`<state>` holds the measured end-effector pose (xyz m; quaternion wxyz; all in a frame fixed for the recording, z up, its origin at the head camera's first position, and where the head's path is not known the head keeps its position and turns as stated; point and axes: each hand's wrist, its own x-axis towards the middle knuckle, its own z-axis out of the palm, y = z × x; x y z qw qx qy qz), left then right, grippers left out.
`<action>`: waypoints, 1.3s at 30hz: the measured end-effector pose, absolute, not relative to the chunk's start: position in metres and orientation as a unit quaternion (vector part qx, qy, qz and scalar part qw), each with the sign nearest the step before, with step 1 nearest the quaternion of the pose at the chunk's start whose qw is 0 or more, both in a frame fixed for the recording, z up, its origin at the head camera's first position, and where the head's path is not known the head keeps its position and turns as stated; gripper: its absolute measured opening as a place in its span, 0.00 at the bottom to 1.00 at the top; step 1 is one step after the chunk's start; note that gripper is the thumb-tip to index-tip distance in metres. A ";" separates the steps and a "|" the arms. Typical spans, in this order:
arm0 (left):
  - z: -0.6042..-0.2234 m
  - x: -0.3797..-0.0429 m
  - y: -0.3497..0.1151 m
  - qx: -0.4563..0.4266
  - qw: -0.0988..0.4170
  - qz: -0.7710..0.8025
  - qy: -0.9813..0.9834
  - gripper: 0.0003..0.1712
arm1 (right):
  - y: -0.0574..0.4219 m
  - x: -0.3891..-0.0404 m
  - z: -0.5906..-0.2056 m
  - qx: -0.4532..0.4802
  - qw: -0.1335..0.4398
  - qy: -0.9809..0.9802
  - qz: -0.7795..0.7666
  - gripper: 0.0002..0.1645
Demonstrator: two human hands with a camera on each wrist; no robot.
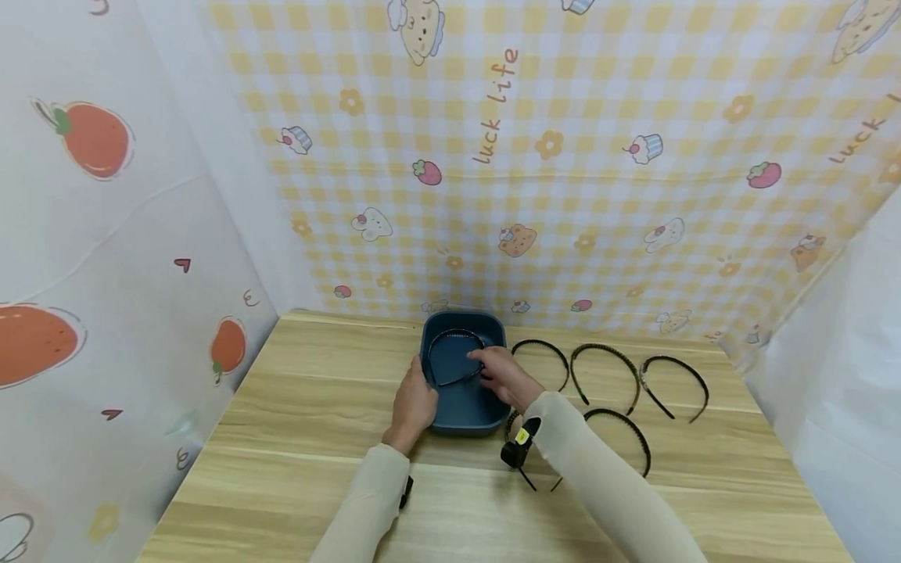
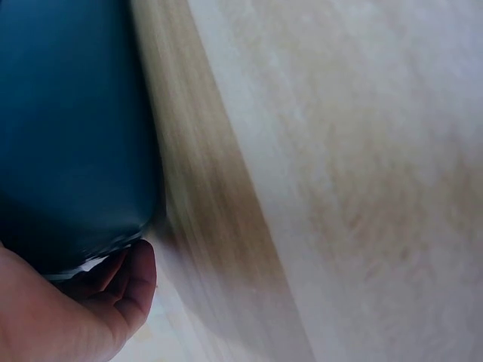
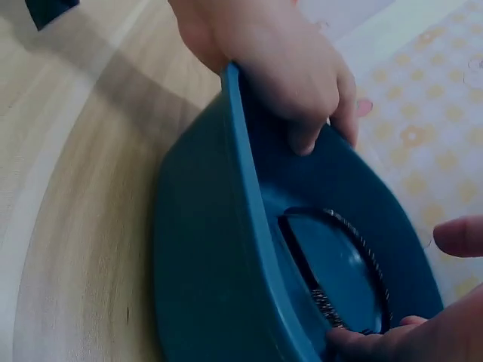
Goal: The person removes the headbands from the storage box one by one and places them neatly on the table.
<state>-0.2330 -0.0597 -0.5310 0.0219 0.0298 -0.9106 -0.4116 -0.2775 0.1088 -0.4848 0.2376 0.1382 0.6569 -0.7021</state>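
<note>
A dark blue plastic bin (image 1: 461, 429) stands near the back of the wooden table. My left hand (image 1: 414, 404) grips its left wall, the thumb over the rim in the right wrist view and curled fingers (image 2: 138, 279) outside at the wall in the left wrist view. Inside the bin lies a black headband (image 3: 361, 240) with a toothed inner edge. Reaching over the bin's right side, my right hand (image 1: 503, 375) has its fingertips at the headband's right side. In the right wrist view one finger (image 3: 460, 237) stands well apart from those by the band.
Right of the bin lie several dark headbands (image 1: 607, 349) in loose rows on the wooden table (image 1: 296, 469). My right forearm partly covers two in the front row. A checked cloth (image 1: 563, 195) hangs behind the table, close to the bin.
</note>
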 end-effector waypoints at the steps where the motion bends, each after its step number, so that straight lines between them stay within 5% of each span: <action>1: -0.531 -0.233 -0.060 0.029 0.021 -0.411 -0.911 0.36 | 0.109 -0.278 -0.486 0.139 0.231 0.660 -0.701 0.44; 16: -0.530 -0.233 -0.059 0.030 0.025 -0.414 -0.909 0.37 | 0.099 -0.284 -0.488 0.167 0.134 0.700 -0.682 0.32; 31: -0.533 -0.235 -0.059 0.043 0.024 -0.415 -0.909 0.38 | 0.098 -0.285 -0.489 0.167 0.136 0.692 -0.689 0.29; 39: -0.534 -0.234 -0.058 0.043 0.022 -0.409 -0.911 0.38 | 0.095 -0.285 -0.491 0.156 0.091 0.722 -0.668 0.23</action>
